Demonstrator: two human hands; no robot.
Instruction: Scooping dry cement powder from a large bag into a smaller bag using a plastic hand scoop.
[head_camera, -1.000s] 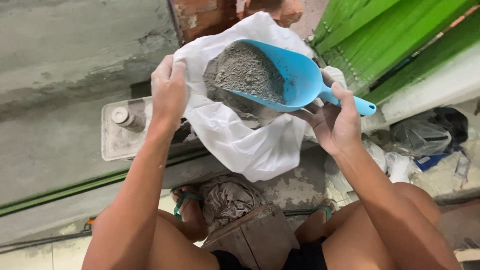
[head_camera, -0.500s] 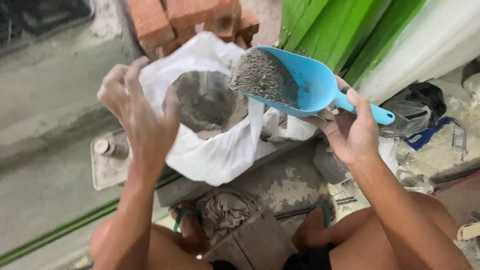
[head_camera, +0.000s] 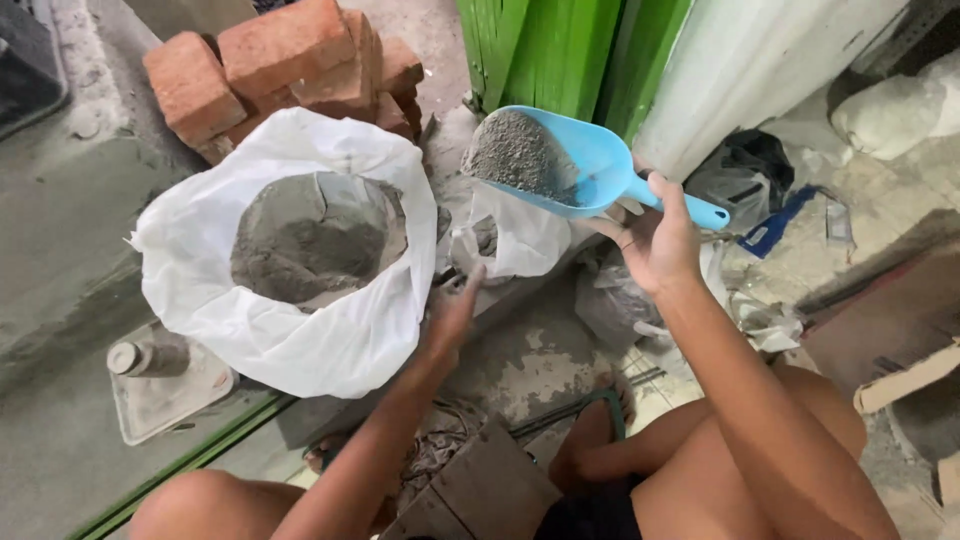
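Left hand (head_camera: 452, 315) reaches a small bag (head_camera: 515, 240) — scoop (head_camera: 570, 165) half-hides it

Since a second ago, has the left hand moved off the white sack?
Yes. The left hand has left the rim of the white sack and now reaches toward the small white bag beside it.
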